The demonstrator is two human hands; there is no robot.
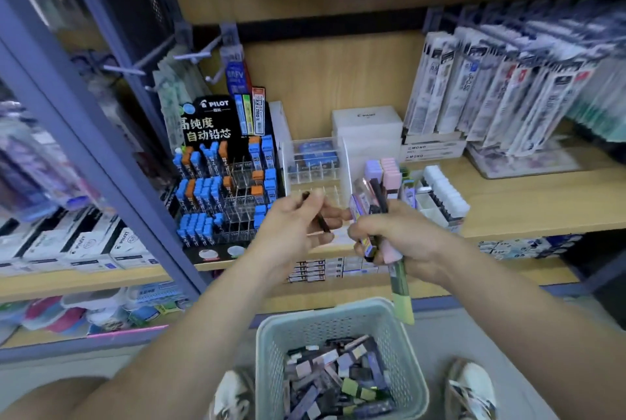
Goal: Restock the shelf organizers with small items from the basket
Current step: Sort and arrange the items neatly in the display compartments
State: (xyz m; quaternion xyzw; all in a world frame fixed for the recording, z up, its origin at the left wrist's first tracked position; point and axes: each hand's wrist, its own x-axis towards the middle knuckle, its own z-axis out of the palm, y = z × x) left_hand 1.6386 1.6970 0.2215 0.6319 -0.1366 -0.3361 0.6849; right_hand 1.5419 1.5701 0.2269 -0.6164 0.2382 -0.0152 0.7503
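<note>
My left hand (298, 226) pinches one slim dark lead case (320, 221) in front of the shelf. My right hand (396, 233) grips a bundle of lead cases (379, 192) with pink, purple and dark caps; a green one (401, 291) sticks out below the fist. A pale green basket (271, 345) on the floor below holds several more loose cases. Behind the hands stand a clear acrylic organizer (315, 169) with small compartments and a black Pilot tiered rack (223, 182) partly filled with blue and orange cases.
White boxes (367, 124) stand at the shelf's back. Refill packs (508, 94) hang on pegs at the right. A white-capped tray of cases (443, 196) sits at the right of the organizer. A blue shelf post (101, 162) slants at the left. My shoes (471, 389) flank the basket.
</note>
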